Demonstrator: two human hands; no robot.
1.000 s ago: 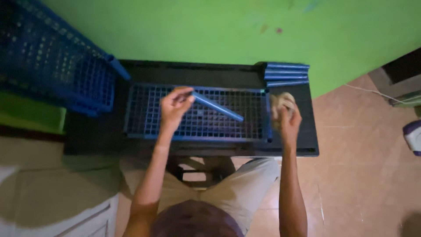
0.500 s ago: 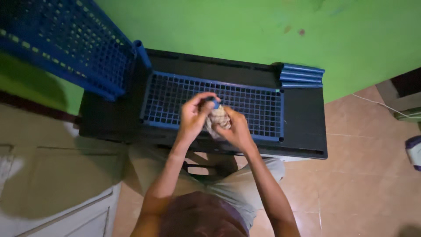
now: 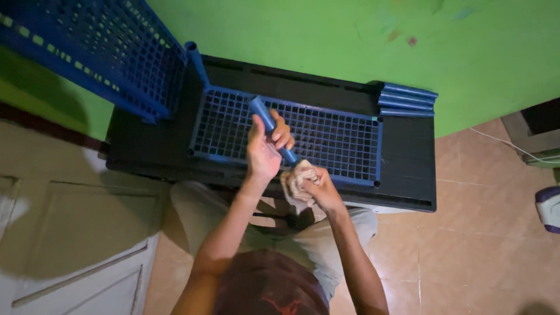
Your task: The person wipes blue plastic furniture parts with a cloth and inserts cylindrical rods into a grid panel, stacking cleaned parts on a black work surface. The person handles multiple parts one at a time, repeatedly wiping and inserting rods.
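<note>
My left hand [image 3: 265,147] grips a blue plastic tube [image 3: 262,115] at its middle, holding it slanted over the blue grid shelf [image 3: 338,137]. My right hand [image 3: 318,189] presses a crumpled beige cloth [image 3: 293,182] around the tube's lower end. Both hands are above the front edge of the black table [image 3: 408,169]. The tube's lower tip is hidden inside the cloth.
A blue lattice crate [image 3: 99,52] leans on the table's left end against the green wall [image 3: 326,41]. Several short blue tubes [image 3: 407,99] lie stacked at the table's back right. Tiled floor lies at the right, with a white appliance [image 3: 549,207] at its edge.
One second ago my hands were apart, left on the tube, right with the cloth at the table's right. They came together, and the cloth now wraps the tube's lower end.
</note>
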